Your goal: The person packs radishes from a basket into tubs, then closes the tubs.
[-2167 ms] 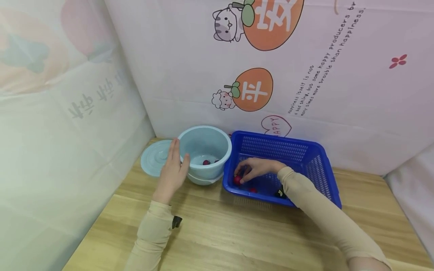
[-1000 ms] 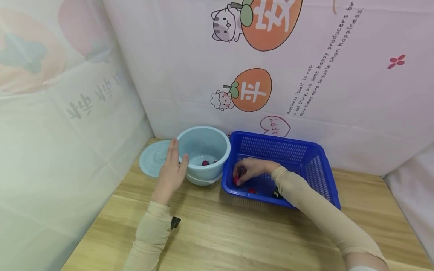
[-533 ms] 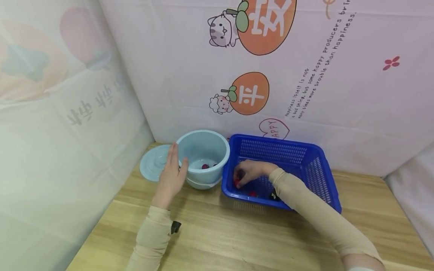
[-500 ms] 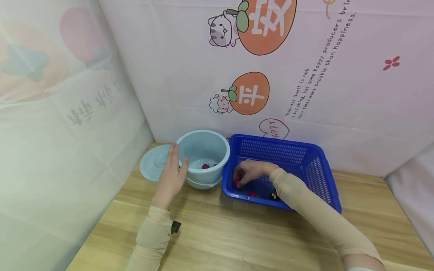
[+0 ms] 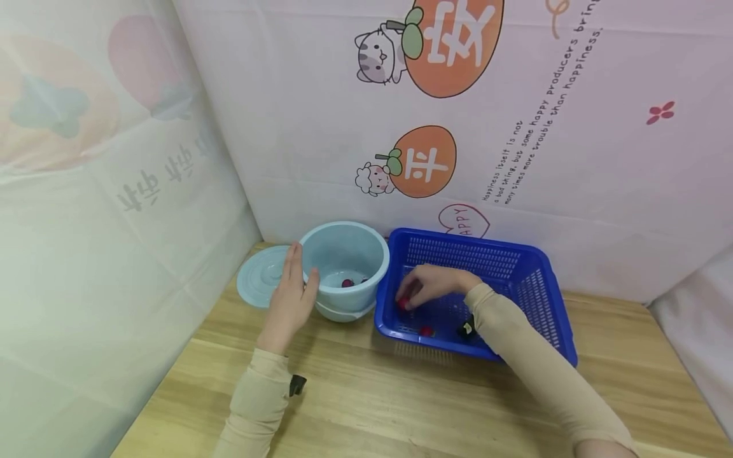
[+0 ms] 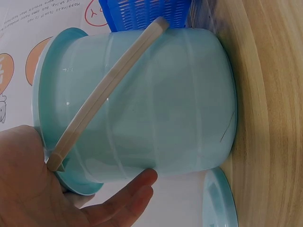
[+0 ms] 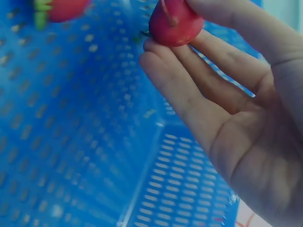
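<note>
In the head view my right hand [image 5: 436,284] is over the left part of the blue basket [image 5: 464,254], pinching a red radish [image 5: 403,304] between thumb and fingertips. The right wrist view shows this radish [image 7: 176,23] with its thin root. Another radish [image 5: 426,331], with a green stub, lies on the basket floor near the front. My left hand [image 5: 289,302], fingers straight, rests at the left side of the light blue bucket [image 5: 343,240]. A radish [image 5: 347,283] lies inside the bucket, and part of another small reddish thing shows beside it.
The bucket's round lid [image 5: 259,283] lies on the wooden table at its left. A beige handle [image 6: 102,101] slants across the bucket's side. A black object with a pale mark [image 5: 466,327] sits in the basket below my right wrist. A printed cloth wall stands behind.
My right hand has risen slightly with the radish, after reaching lower into the basket's left corner. The left hand has stayed at the bucket. The head view has shifted a little.
</note>
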`<state>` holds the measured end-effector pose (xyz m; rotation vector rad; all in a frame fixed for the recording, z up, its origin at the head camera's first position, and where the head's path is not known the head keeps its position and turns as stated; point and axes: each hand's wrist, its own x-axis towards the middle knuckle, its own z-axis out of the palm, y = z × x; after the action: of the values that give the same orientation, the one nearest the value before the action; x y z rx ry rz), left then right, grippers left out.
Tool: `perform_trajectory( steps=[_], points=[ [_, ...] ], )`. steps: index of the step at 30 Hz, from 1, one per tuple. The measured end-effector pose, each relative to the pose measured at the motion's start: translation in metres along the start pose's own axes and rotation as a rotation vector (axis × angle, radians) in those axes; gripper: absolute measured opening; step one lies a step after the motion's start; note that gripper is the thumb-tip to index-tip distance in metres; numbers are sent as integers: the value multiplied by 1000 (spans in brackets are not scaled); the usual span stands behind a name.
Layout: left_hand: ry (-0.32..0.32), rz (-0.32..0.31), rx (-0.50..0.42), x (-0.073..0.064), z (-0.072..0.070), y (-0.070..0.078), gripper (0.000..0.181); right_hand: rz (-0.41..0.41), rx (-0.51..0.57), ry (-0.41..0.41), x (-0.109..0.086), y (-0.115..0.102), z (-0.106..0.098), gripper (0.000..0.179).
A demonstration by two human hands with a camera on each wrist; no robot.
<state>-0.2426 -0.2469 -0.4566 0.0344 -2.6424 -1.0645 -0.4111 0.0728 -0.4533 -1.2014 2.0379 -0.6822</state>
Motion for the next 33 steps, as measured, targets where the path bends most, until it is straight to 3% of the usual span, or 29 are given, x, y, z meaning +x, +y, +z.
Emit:
perform_trajectory(
  steps=[9, 19, 26, 33],
  points=[
    [9, 9, -2, -1, -2, 4, 73, -37, 236, 243, -31, -8, -26, 31],
    [6, 4, -3, -2, -3, 8, 72, -265, 459, 457, -53, -18, -33, 32],
    [2, -4, 8, -5, -3, 7, 73, -309, 622, 484, -58, -17, -34, 32],
    [1, -4, 9, -7, -2, 8, 74, -278, 586, 462, -58, -15, -35, 33]
  ],
)
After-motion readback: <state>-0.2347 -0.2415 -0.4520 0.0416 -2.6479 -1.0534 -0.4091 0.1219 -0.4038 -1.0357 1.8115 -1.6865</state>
